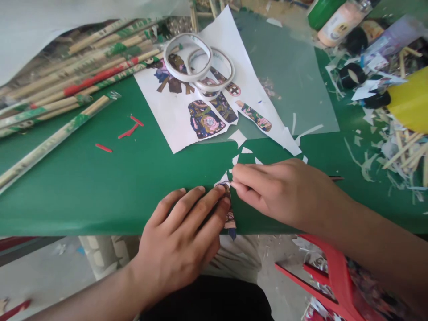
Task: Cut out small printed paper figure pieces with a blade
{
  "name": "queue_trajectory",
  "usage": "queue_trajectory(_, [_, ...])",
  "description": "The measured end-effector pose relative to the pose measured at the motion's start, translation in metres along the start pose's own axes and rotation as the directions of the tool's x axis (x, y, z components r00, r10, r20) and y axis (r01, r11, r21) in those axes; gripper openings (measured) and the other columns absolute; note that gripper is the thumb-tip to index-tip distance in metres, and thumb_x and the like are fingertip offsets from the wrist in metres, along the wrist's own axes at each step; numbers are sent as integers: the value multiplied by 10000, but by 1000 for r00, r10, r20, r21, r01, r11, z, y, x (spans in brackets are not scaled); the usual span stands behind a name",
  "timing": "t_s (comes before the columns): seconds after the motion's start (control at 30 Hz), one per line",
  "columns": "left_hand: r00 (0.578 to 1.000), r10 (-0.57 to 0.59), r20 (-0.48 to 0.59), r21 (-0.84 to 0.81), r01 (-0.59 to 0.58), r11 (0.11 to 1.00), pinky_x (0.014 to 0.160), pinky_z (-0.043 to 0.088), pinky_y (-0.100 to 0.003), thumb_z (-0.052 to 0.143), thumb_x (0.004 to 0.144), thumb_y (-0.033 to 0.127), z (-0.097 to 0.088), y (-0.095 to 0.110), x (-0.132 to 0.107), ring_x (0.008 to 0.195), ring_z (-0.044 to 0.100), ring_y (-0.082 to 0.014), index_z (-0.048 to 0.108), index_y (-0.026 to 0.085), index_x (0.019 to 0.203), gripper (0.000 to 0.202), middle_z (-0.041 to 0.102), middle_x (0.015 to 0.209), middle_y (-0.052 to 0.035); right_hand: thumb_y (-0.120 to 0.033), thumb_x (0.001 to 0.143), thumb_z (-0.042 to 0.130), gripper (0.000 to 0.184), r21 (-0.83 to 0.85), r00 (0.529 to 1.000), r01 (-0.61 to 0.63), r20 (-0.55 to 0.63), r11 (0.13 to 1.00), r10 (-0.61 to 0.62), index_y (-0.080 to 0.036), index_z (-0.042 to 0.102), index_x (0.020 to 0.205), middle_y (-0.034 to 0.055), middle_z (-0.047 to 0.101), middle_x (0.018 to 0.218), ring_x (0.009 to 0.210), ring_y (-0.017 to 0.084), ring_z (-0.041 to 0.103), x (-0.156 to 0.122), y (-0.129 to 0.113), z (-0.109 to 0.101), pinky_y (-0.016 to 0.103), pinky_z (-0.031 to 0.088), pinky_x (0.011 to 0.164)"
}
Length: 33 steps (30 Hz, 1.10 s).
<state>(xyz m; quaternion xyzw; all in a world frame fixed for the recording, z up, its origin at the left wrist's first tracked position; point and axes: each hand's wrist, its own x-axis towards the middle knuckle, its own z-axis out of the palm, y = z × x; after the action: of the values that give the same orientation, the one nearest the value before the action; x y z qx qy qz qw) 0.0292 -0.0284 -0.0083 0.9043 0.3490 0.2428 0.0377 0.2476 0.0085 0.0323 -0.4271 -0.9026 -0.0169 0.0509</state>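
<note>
Presses a patterned paper cutout [230, 217] flat at the near edge of the green surface [150, 167] — its dark blue tip just past that edge, at 6 o'clock. Rests the left hand [185, 232] over it from 8 o'clock, fingers stretched out and slightly apart. Pinches at its 12 o'clock end with the right hand [284, 187], fingers clamped together — on what, cannot tell. Just beyond, at 12 o'clock, shows white scraps [246, 150]. Farther off, near 11 o'clock, has a white sheet [170, 129] bearing patterned pieces [207, 121] and two overlapping rings [187, 79]. At 10 o'clock, shows short red strips [103, 148] and, past them, plastic-wrapped sticks [56, 140]. At 1 o'clock, has bottles [337, 24]; at 2 o'clock, a yellow container [411, 102] beside pale sticks [406, 152]. At 4 o'clock, below the surface, shows red plastic furniture [337, 263], partly hidden.
</note>
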Motion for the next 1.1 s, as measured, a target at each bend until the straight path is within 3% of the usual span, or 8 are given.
queue_trajectory(0.73, [1000,12,5,1,-12,1000,961,441,-398,557,933,245,-2,-1,0,1128,602,-226,649,193,1216,302,671,1291,-11,-167,869,488,163,9,985,-172,-3,985,172,-207,492,711,-87,291,497,419,80,200,-6,-16,-2,234,116,413])
queue_trajectory(1.1, [1000,-4,-21,30,5,1000,923,424,-416,575,931,260,4,7,4,1080,592,-245,652,203,1232,315,689,1258,-15,-156,875,493,168,-31,985,-167,37,986,168,-213,472,718,-86,302,496,401,78,235,-5,-17,-7,236,108,419])
